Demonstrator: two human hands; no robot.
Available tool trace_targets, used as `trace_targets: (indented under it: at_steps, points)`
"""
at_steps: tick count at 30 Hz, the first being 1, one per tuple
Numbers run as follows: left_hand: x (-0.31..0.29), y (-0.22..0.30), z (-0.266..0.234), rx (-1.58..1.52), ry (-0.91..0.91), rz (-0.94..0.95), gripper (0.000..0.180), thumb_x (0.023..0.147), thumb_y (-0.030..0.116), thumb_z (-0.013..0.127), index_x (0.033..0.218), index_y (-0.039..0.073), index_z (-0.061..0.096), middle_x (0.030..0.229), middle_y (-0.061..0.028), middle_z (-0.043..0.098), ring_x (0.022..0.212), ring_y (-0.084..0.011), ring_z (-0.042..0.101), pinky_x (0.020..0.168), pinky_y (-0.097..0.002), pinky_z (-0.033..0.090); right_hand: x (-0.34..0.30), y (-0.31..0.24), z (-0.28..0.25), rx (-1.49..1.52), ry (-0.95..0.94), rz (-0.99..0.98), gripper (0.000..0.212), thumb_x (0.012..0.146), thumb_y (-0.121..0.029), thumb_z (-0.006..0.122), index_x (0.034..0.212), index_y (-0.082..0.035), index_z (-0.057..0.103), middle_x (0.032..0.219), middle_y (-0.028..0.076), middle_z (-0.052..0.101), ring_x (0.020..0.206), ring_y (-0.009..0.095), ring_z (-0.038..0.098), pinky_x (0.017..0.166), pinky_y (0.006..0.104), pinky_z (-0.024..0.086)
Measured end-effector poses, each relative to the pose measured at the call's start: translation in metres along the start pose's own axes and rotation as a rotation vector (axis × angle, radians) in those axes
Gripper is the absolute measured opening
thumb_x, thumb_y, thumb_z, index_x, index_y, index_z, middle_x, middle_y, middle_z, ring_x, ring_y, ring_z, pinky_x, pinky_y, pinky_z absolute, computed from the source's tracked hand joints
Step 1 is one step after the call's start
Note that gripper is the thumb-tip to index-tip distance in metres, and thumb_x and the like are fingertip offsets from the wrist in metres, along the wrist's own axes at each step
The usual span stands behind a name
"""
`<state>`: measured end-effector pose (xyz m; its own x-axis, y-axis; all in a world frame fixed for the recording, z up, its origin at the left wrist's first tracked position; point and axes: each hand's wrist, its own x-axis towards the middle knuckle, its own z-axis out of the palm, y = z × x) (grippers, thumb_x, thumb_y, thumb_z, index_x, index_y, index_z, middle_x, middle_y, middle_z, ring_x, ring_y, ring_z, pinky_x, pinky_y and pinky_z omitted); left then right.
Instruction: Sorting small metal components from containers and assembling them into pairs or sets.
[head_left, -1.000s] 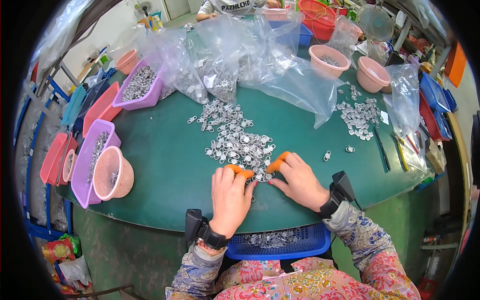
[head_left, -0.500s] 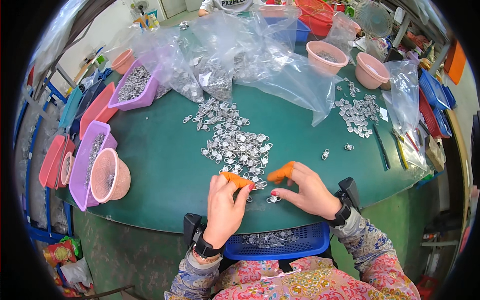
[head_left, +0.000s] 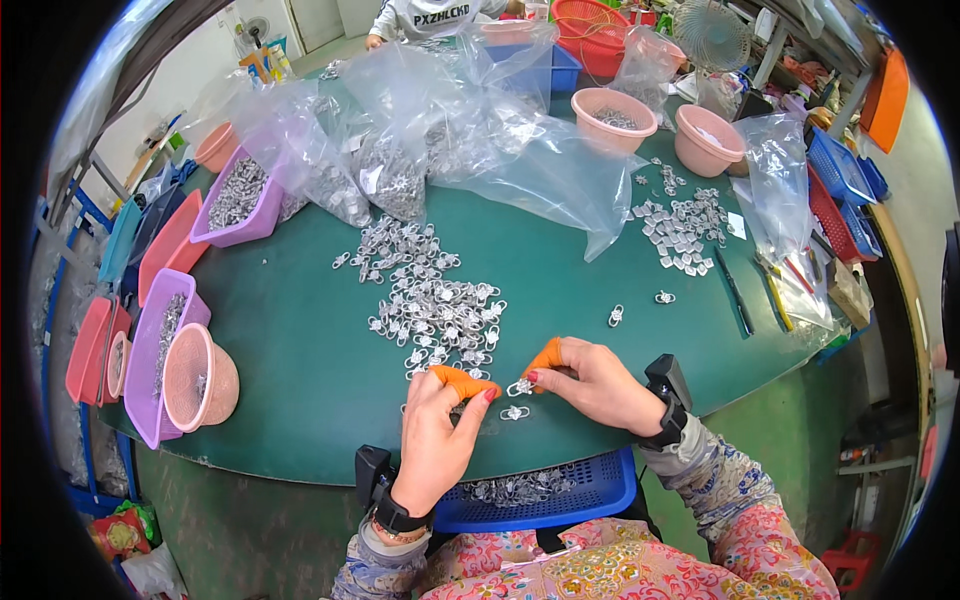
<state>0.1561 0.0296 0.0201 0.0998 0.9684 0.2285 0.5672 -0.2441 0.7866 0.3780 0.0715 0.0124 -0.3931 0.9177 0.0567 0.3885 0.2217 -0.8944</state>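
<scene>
My left hand (head_left: 438,435), an orange cover on its index finger, pinches thumb against fingertip at the near edge of the pile; what it holds, if anything, is hidden. My right hand (head_left: 605,388), also with an orange finger cover, is closed on a small silver metal link (head_left: 519,387) with a loop at each end. Just below that link lies a similar loose one (head_left: 514,412) on the green table (head_left: 320,400). Ahead of my hands spreads a pile of the same metal links (head_left: 440,310). A blue basket (head_left: 610,488) holding more metal pieces sits below the table edge.
Purple bins (head_left: 150,390) and a pink basket (head_left: 203,385) stand at the left. Clear plastic bags (head_left: 540,180) cover the far side. To the right are flat metal pieces (head_left: 685,235), two loose links (head_left: 616,315), tweezers (head_left: 735,290) and pink tubs (head_left: 708,150). A person (head_left: 430,20) sits across.
My right thumb and index finger have closed on a link and brought it near my left fingertips. My left hand stays pinched. The whole view has shifted slightly.
</scene>
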Motion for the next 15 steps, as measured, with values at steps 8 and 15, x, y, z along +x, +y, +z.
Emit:
trace_targets:
  at_steps: [8, 15]
  points:
    - [-0.007, -0.003, -0.001, 0.109, 0.006, 0.081, 0.017, 0.085, 0.006, 0.074, 0.101, 0.006, 0.077, 0.099, -0.0115, 0.061, 0.096, -0.0305, 0.054, 0.085, -0.0393, 0.045, 0.008, 0.013, -0.023, -0.391, 0.200, -0.144, 0.015, 0.089, -0.017, 0.069, 0.090, -0.002, 0.071, 0.085, 0.015, 0.063, 0.085, 0.035, 0.059, 0.075, 0.0444, 0.048]
    - [-0.031, -0.014, 0.012, 0.335, 0.067, 0.242, 0.034, 0.077, 0.010, 0.081, 0.111, 0.007, 0.074, 0.102, -0.0112, 0.059, 0.093, -0.0314, 0.052, 0.081, -0.0418, 0.044, 0.013, 0.037, -0.058, -0.799, 0.496, -0.244, 0.023, 0.079, -0.010, 0.079, 0.100, -0.008, 0.070, 0.099, 0.012, 0.061, 0.092, 0.033, 0.057, 0.076, 0.0438, 0.048]
